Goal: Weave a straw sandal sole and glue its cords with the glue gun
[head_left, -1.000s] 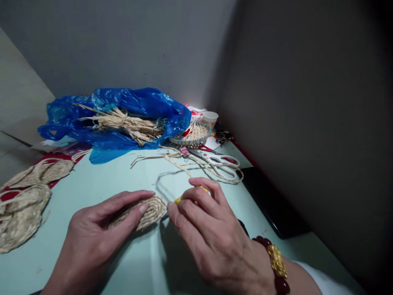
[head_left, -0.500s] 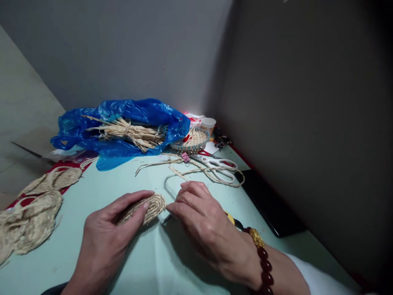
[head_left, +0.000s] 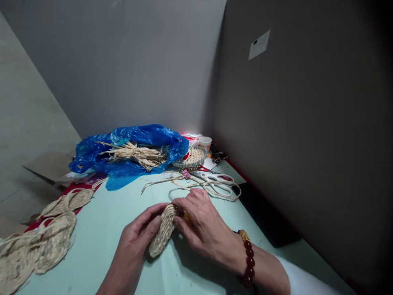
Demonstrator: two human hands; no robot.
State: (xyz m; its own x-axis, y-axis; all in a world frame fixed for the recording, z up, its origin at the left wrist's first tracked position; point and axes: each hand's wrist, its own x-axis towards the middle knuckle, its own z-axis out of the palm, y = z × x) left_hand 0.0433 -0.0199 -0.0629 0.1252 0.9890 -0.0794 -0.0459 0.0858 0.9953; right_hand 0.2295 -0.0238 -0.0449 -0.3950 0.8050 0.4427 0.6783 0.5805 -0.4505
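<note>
A small oval woven straw sole (head_left: 163,230) stands tilted on its edge above the pale green table (head_left: 101,229), held between both hands. My left hand (head_left: 135,241) cups its left face with fingers curled against it. My right hand (head_left: 201,225), a dark red bead bracelet on its wrist, pinches the sole's upper right edge and also closes on a yellow-handled tool (head_left: 183,217), mostly hidden under the fingers.
Several finished straw soles (head_left: 46,241) lie at the left. A blue plastic bag (head_left: 123,151) with a straw bundle (head_left: 135,153) sits at the back, beside a small woven basket (head_left: 193,157), white scissors (head_left: 216,180), loose straw cord (head_left: 190,184) and a paper cup (head_left: 205,142). A dark wall (head_left: 307,123) stands on the right.
The straw sole was lying flat under my left hand; it now stands lifted on edge between both hands. My right hand moved in against it. The view tilted upward.
</note>
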